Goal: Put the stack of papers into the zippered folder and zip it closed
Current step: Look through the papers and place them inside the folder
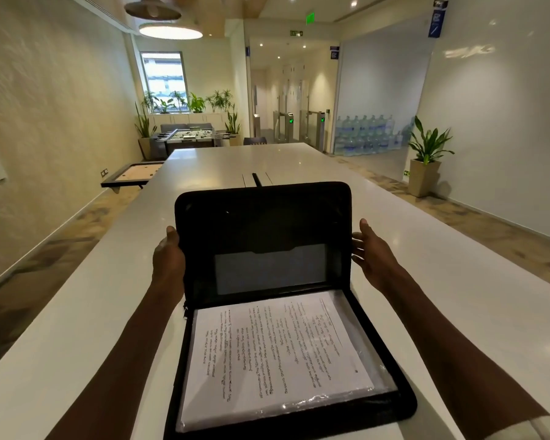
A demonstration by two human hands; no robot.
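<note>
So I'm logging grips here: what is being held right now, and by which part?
The left hand grips the left edge of the folder's raised lid. The right hand is open at the right edge, gripping nothing.

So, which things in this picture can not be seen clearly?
- Black zippered folder: near edge cut off by the frame bottom.
- Left hand: fingers hidden behind the lid.
- White stack of printed papers: print too small to read.
- Zipper pull: cannot find it.
</note>
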